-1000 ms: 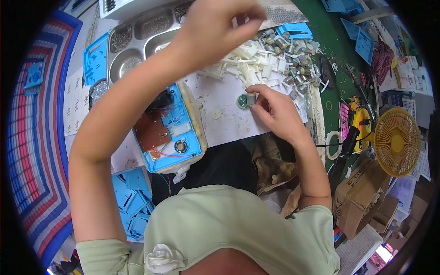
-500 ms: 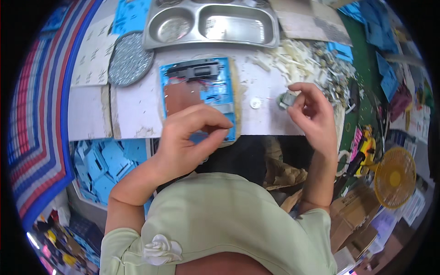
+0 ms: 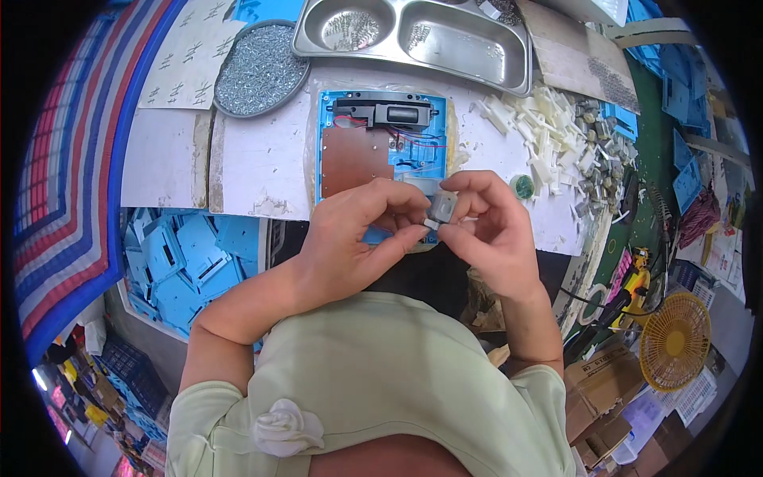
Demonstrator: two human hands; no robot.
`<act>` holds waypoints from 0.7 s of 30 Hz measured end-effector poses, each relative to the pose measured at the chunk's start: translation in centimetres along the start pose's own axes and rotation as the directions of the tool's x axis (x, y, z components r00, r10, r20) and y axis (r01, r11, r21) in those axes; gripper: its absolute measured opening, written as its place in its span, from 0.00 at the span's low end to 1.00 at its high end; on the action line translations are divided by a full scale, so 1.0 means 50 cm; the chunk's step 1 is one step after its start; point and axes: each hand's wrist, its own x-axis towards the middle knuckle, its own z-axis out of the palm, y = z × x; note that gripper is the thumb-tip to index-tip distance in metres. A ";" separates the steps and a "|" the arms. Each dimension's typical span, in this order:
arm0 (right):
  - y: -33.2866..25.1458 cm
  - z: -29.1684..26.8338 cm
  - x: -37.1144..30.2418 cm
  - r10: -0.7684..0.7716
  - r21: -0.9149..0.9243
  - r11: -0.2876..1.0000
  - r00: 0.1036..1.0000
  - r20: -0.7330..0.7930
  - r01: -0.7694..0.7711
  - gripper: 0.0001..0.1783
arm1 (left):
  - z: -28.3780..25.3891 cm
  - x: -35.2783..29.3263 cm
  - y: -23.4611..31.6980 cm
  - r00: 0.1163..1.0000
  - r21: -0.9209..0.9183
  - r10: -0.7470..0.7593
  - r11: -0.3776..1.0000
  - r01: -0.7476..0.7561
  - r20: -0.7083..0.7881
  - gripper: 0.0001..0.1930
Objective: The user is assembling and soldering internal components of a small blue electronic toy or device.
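Observation:
Between my two hands, over the near edge of the table, is a small square grey block (image 3: 443,207) with a pale tab at its lower left. My right hand (image 3: 494,230) pinches the block between thumb and fingers. The thumb and fingertips of my left hand (image 3: 358,230) close on the pale tab; whether it is a separate piece, I cannot tell. Behind the hands lies a blue plastic housing (image 3: 323,151) with a brown board (image 3: 354,159), a black module (image 3: 385,114) and red and black wires in it. My hands hide its near part.
A round tray of screws (image 3: 261,67) and a steel compartment tray (image 3: 469,48) stand at the back. White plastic parts (image 3: 540,135) and metal pieces (image 3: 598,151) pile up at the right, near a small green roll (image 3: 522,187). Blue housings (image 3: 187,262) fill a bin below left.
My right hand has brought the grey block leftward to my left hand, and both now meet on it. The small white round piece on the table is no longer visible. The view has shifted.

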 end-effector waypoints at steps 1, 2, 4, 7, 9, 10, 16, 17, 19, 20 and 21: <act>0.002 -0.001 -0.002 -0.173 -0.241 0.955 0.985 0.022 0.174 0.29 | 0.002 0.000 -0.001 1.000 -0.024 -0.014 1.000 0.014 -0.015 0.15; 0.007 -0.005 -0.004 -0.332 -0.459 0.824 0.939 0.086 0.333 0.29 | 0.003 0.000 -0.002 0.999 -0.048 -0.029 0.998 0.028 -0.030 0.15; 0.003 0.000 -0.008 -0.452 -0.622 0.666 0.886 0.103 0.412 0.30 | -0.006 0.003 -0.012 0.991 0.150 0.134 0.980 -0.132 0.002 0.17; -0.032 0.002 -0.004 -0.252 -0.478 0.853 0.967 -0.024 0.210 0.28 | -0.006 0.018 -0.033 0.917 0.342 0.399 0.858 -0.383 0.026 0.18; -0.044 -0.010 0.009 -0.022 -0.379 0.925 1.000 -0.002 0.019 0.27 | -0.006 0.017 -0.034 0.877 0.380 0.480 0.807 -0.452 0.022 0.17; -0.051 -0.009 0.011 -0.001 -0.402 0.916 0.999 0.032 0.014 0.27 | -0.007 0.018 -0.031 0.879 0.364 0.477 0.815 -0.451 0.020 0.16; -0.045 -0.012 0.012 -0.511 -0.606 0.565 0.815 0.274 0.559 0.21 | -0.026 0.015 -0.018 0.949 0.142 0.311 0.939 -0.314 0.041 0.11; -0.039 -0.012 0.016 -0.572 -0.610 0.494 0.760 0.309 0.620 0.21 | -0.026 0.014 -0.020 0.958 0.104 0.283 0.952 -0.287 0.055 0.11; -0.030 -0.011 0.018 -0.642 -0.607 0.392 0.678 0.358 0.691 0.22 | -0.023 0.009 -0.018 0.974 0.076 0.219 0.972 -0.222 0.051 0.10; -0.027 -0.010 0.018 -0.657 -0.603 0.367 0.657 0.371 0.708 0.22 | -0.022 0.007 -0.017 0.981 0.062 0.186 0.980 -0.188 0.050 0.09; -0.024 -0.009 0.016 -0.672 -0.600 0.342 0.634 0.383 0.724 0.22 | -0.021 0.009 -0.015 0.975 0.108 0.216 0.970 -0.220 0.048 0.10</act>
